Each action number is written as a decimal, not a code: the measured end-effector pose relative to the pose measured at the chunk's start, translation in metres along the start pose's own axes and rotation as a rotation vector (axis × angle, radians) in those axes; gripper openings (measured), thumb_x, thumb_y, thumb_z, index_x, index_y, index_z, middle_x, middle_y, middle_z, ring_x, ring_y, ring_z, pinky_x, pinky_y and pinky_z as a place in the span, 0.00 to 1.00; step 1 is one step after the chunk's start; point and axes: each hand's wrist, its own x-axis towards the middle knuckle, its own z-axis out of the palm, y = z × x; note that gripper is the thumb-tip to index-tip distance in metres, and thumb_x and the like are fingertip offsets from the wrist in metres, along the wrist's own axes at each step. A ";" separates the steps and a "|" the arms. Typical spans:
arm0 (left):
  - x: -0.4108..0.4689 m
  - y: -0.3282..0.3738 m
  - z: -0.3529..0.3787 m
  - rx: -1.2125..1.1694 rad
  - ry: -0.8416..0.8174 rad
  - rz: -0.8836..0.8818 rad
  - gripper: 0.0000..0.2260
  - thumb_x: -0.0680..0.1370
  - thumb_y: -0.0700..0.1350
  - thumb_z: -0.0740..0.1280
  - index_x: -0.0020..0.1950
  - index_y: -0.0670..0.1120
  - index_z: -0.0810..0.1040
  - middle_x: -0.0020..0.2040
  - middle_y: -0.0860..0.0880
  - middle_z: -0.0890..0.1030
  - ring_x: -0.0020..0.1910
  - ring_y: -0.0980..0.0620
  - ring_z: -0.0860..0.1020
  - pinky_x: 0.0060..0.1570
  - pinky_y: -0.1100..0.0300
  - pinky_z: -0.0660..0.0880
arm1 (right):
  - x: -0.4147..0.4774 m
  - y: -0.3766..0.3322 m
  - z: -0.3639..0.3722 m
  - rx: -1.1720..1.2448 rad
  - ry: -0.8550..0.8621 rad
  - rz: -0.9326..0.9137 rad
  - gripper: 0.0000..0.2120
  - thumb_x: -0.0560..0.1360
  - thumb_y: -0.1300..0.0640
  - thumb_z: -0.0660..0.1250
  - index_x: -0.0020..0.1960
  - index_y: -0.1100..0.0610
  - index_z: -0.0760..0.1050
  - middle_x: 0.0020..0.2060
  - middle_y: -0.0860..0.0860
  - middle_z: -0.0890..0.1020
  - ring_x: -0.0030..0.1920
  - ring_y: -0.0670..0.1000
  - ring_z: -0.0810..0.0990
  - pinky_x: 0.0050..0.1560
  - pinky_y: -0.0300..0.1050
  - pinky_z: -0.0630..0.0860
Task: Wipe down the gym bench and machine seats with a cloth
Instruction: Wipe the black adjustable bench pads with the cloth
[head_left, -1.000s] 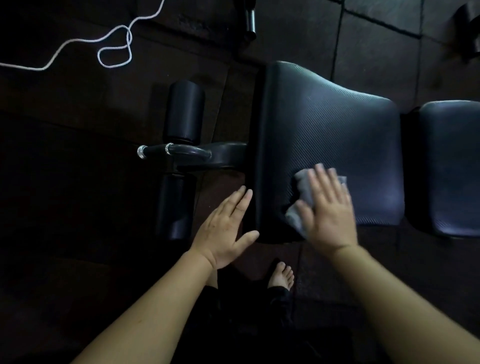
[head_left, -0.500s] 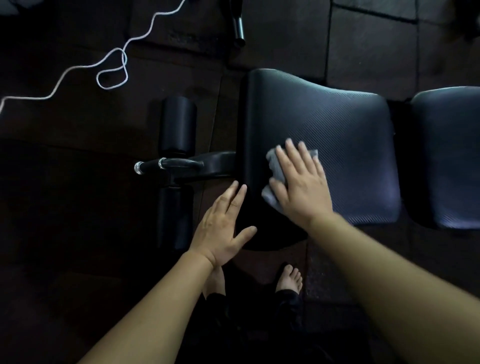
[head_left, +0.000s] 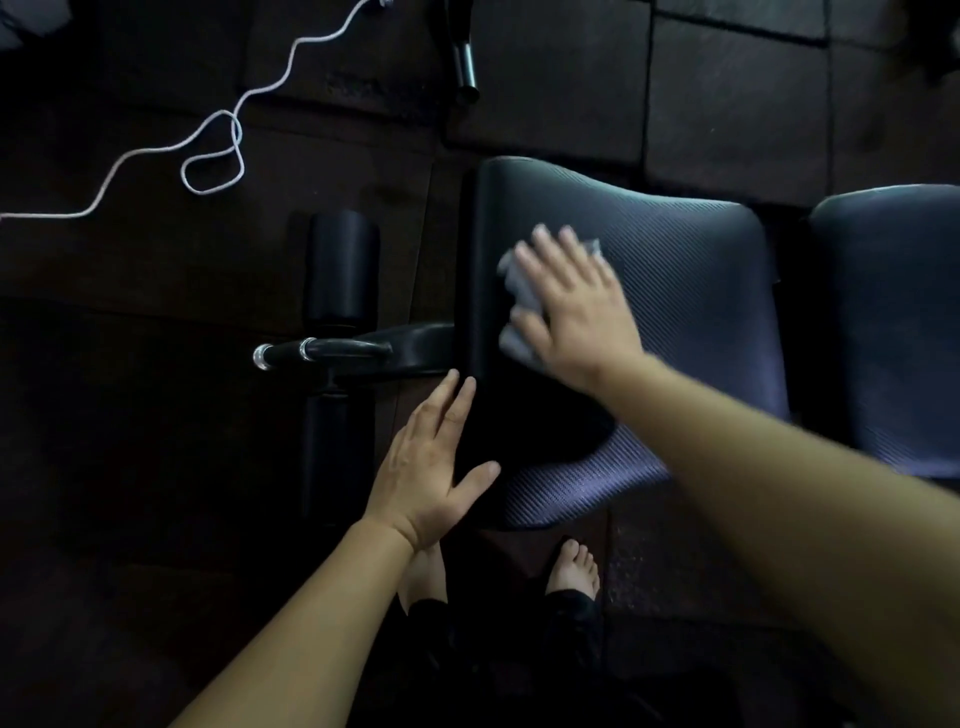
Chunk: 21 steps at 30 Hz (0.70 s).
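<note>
Presses grey cloth flat onto bench seat pad with right hand; fingers straight, slightly spread, motion-blurred. Cloth location: left part of pad, near left edge, partly under palm. Braces left hand against pad's near-left side; fingers straight, together, thumb splayed. Adjacent: backrest pad right, foam rollers left, white cord on floor.

No readable text, labels or numbers anywhere.

Single head-worn view, looking steeply down, close over bench seat
</note>
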 end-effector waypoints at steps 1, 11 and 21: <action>0.000 0.001 0.000 -0.005 -0.001 -0.006 0.41 0.77 0.65 0.62 0.85 0.56 0.49 0.85 0.57 0.47 0.82 0.54 0.55 0.78 0.54 0.57 | 0.027 0.011 -0.007 0.026 -0.003 0.108 0.35 0.80 0.38 0.54 0.83 0.50 0.58 0.83 0.51 0.57 0.83 0.56 0.51 0.81 0.60 0.50; 0.000 0.012 -0.002 0.055 -0.011 -0.061 0.41 0.77 0.66 0.61 0.86 0.55 0.49 0.85 0.57 0.46 0.82 0.53 0.54 0.77 0.56 0.54 | -0.092 -0.004 -0.001 0.047 -0.018 0.047 0.42 0.78 0.31 0.58 0.84 0.54 0.53 0.84 0.50 0.53 0.84 0.53 0.46 0.82 0.58 0.48; 0.003 0.039 -0.032 0.151 -0.099 -0.165 0.39 0.80 0.65 0.61 0.86 0.55 0.49 0.85 0.57 0.49 0.83 0.54 0.51 0.79 0.51 0.57 | -0.101 0.006 -0.006 0.377 0.013 0.131 0.22 0.82 0.53 0.63 0.75 0.56 0.73 0.77 0.52 0.70 0.80 0.56 0.61 0.79 0.59 0.59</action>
